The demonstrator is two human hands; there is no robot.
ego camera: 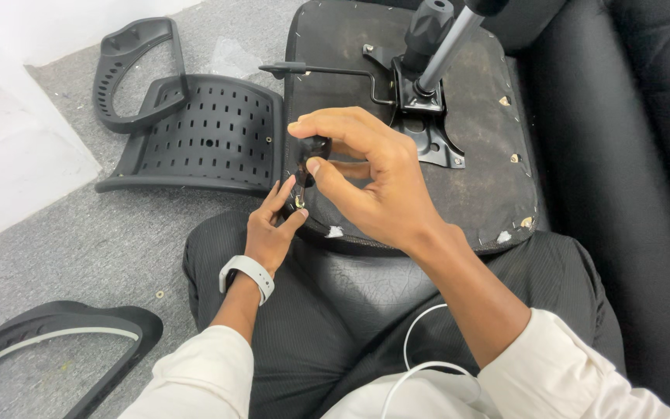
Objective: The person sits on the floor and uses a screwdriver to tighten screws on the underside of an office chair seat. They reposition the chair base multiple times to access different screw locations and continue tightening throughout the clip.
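An upturned office chair seat [490, 155] rests on my lap, underside up, with its metal mechanism plate [420, 101] and gas-lift column [447, 43] sticking up. My right hand [374, 174] pinches a small black knob [313, 147] between thumb and fingers over the seat's near left edge. Just below it, my left hand [271, 229], with a white watch on the wrist, holds the lower end of a small bolt-like piece [300, 200] at the seat edge. The knob's shaft runs down between both hands.
A black perforated plastic chair back [203, 136] and a black armrest loop [129, 74] lie on the grey carpet to the left. Another curved black chair part [56, 341] lies at bottom left. A black sofa [630, 155] stands on the right. A white cable [420, 349] crosses my lap.
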